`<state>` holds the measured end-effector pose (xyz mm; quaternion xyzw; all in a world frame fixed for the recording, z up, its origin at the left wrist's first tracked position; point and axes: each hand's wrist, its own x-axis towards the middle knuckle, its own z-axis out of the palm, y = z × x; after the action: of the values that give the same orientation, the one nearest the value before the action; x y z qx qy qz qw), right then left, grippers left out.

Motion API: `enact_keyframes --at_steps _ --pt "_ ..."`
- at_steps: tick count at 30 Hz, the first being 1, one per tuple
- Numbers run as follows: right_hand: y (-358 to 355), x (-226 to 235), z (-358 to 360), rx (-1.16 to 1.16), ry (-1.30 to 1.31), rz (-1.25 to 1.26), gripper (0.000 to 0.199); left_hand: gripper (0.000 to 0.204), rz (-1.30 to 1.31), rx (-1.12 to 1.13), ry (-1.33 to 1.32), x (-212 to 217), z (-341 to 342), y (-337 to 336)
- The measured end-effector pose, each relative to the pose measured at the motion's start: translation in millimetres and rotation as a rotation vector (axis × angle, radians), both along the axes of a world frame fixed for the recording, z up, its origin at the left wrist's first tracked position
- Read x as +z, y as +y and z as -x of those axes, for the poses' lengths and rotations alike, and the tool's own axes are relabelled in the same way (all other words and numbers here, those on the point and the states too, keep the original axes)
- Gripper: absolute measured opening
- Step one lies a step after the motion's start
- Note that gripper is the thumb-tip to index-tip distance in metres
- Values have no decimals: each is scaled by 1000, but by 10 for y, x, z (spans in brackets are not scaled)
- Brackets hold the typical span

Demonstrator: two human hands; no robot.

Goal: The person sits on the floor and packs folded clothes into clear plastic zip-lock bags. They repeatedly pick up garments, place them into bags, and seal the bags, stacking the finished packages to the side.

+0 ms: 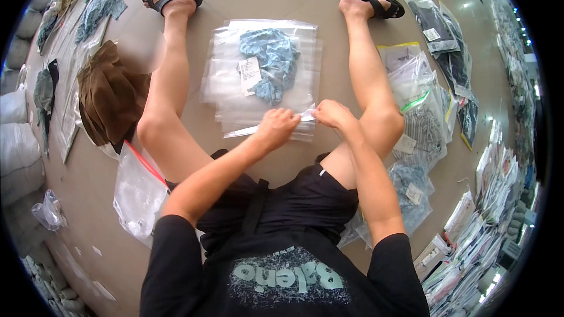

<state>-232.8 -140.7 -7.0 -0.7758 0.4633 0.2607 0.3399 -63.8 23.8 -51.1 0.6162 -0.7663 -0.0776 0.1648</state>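
A clear plastic bag [232,53] with a crumpled light blue garment [273,53] in it lies on a stack of similar bags on the floor between my legs. A white printed label [250,75] rests by the garment's left side. My left hand [278,125] is closed on the bag's near edge, its knuckles up. Just to the right, my right hand [332,114] pinches the same edge near the corner. A whitish strip of the edge stretches between both hands. The fingertips are partly hidden.
Bagged clothes [414,126] lie along my right leg, with dark bagged garments [449,64] farther out. A brown pleated garment [111,97] and an empty-looking bag with a red strip [138,191] lie by my left leg. Stacked packages [470,240] line the right side.
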Motion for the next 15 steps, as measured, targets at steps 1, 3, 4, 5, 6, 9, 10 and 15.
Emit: enact_keyframes --at_steps 1,3,4,5,6,9,10,15 --pt "-16 90 -42 -6 48 55 32 17 -60 7 -18 30 -189 98" --pt "-172 -28 42 86 193 102 40 14 -218 39 -53 162 -513 329" --pt "-225 -73 75 119 255 107 39 11 -271 18 -73 163 -681 443" --pt "-273 -83 50 153 311 115 38 11 -304 14 -83 197 -797 523" --pt "-291 -66 -5 159 254 178 38 10 -340 14 -92 228 -886 617" --pt "-355 -47 -258 57 -29 393 46 7 -347 26 -124 132 -985 771" --pt "-389 -79 -447 -64 -191 484 56 7 -363 30 -119 80 -985 790" --pt "-434 -271 -1272 -622 -232 438 64 5 -379 28 -64 -149 -956 799"
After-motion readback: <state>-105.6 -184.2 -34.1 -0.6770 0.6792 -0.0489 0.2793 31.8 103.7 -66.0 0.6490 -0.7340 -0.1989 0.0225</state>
